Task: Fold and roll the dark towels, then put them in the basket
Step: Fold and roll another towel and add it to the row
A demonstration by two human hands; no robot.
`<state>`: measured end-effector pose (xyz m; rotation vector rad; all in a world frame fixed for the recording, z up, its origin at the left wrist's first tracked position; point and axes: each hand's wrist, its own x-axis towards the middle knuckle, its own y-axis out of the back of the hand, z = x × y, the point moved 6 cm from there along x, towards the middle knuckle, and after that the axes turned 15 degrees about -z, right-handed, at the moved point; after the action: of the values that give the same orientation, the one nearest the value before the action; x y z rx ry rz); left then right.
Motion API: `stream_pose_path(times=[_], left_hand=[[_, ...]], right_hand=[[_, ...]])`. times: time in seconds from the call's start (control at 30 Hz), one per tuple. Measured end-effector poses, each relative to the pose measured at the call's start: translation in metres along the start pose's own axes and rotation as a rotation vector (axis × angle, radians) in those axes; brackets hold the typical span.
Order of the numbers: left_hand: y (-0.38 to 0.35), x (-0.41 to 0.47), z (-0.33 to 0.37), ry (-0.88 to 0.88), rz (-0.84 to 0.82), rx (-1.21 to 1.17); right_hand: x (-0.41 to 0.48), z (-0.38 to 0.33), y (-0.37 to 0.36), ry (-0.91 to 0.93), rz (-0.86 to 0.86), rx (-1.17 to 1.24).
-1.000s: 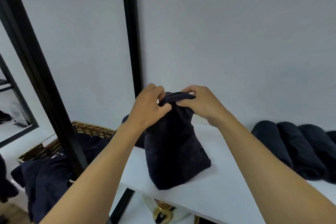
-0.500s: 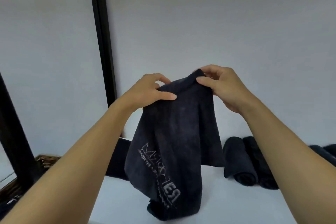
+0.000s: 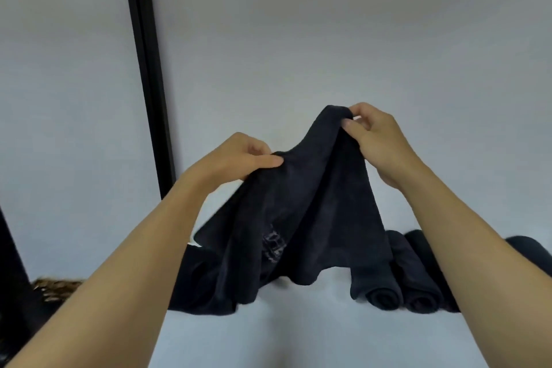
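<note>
Dark towel [image 3: 313, 212] held up unfolded; rolled towels [image 3: 400, 278] on table

left hand [image 3: 239, 160]: mid-frame, thumb and fingers pinching the dark towel [image 3: 316, 203] edge | right hand [image 3: 380, 143]: a bit higher, right of centre, pinching the top corner | forearms [image 3: 134, 263]: both bare, reaching up from the lower corners

Dark navy cloth towel [image 3: 313, 218]: soft, matt. White tabletop [image 3: 283, 323]: smooth, matt. Brown woven wicker basket [image 3: 55, 288]: rough.

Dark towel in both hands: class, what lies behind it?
Rolled towels show at its right edge on the table, more dark cloth at its left; whatever sits behind is covered.
</note>
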<state>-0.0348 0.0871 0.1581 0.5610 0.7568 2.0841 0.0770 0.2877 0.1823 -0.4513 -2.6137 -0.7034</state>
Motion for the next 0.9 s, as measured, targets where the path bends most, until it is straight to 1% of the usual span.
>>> stream_pose_path(times=[0.13, 0.2, 0.3, 0.43, 0.5, 0.6, 0.67, 0.8, 0.9], left_hand=[[-0.019, 0.003, 0.03, -0.181, 0.066, -0.252], [-0.024, 0.004, 0.04, -0.245, 0.113, -0.348], [-0.023, 0.001, 0.043, -0.3, 0.194, -0.436], [-0.026, -0.002, 0.048, -0.324, 0.242, -0.427], [-0.028, -0.003, 0.051, -0.334, 0.28, -0.373], [-0.025, -0.001, 0.046, -0.288, 0.343, -0.271], [-0.023, 0.0, 0.042, -0.245, 0.361, -0.255], [-0.023, 0.001, 0.038, -0.215, 0.332, -0.317], [-0.018, 0.005, 0.035, -0.196, 0.292, -0.144]], right_hand=[[0.0, -0.022, -0.036, 0.088, -0.171, -0.052], [0.002, -0.03, -0.045, 0.128, -0.199, -0.07], [0.004, -0.031, -0.046, 0.113, -0.191, -0.047], [0.004, -0.023, -0.043, 0.076, -0.177, -0.025], [0.004, -0.019, -0.04, 0.07, -0.157, -0.002], [0.003, -0.013, -0.041, 0.063, -0.162, 0.03], [0.002, -0.008, -0.042, 0.047, -0.16, 0.05], [0.002, -0.005, -0.039, 0.052, -0.114, -0.016], [0.004, -0.01, -0.037, 0.097, -0.103, -0.101]])
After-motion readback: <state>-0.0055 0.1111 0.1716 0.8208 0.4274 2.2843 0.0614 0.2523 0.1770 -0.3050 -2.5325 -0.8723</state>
